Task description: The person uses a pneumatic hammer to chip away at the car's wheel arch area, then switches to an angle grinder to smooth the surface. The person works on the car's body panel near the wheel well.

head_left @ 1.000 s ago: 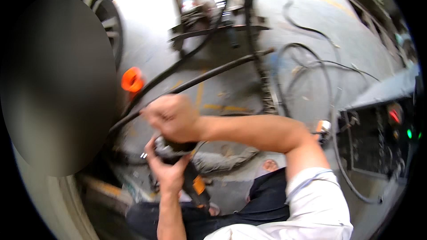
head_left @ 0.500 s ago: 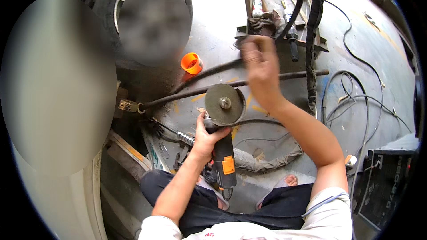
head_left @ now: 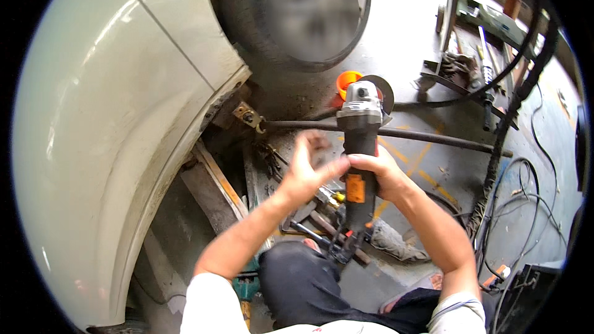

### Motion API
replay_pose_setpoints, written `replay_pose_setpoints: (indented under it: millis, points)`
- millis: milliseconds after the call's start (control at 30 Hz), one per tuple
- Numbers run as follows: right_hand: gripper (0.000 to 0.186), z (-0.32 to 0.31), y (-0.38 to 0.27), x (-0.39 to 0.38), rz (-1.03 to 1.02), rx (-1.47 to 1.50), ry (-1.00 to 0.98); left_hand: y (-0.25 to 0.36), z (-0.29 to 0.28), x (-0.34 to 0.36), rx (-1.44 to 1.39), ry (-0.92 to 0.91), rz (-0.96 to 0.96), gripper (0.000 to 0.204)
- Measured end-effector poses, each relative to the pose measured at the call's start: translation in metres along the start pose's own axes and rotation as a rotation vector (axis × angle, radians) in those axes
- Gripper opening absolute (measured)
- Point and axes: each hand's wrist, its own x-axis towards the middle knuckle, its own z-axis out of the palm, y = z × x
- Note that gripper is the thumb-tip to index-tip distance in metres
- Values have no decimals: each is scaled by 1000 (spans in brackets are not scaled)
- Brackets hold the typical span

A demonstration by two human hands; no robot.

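Note:
An angle grinder with a black body, silver head and orange patch is in front of me, head pointing away. Its round disc shows edge-on behind the head's right side. My right hand is wrapped round the grinder's body from the right, thumb across the top. On the other side, my left hand has its fingers apart and slightly curled, blurred by motion. Its thumb points at the body; whether it touches I cannot tell. Beyond the grinder lies a long metal bar, left end close to a metal bracket.
A pale car body panel fills the left, with a wheel beyond it. An orange cup stands behind the grinder. Black cables hang at the right. Tools lie near my knees, beside a grey sleeved hose.
The grinder has passed from my left hand to my right and turned, disc now facing away. My raised right hand came down. The view has shifted left, showing more car panel.

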Motion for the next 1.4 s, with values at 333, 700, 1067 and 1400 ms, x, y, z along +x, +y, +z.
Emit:
replay_pose_setpoints:
  millis: [333, 700, 1067, 1400]
  points:
    - [55, 59, 89, 103, -142, -528, 401, -87, -25, -42, 356, 153, -312, 65]
    - [34, -1, 124, 114, 264, 749, 38, -45, -44, -40, 331, -459, -268, 83]
    - [37, 12, 125, 125, 199, 805, -89, -25, -45, -37, 318, -344, -331, 76]
    - [29, 87, 171, 136, 176, 720, -35, -46, -118, -93, 297, -310, -218, 86]
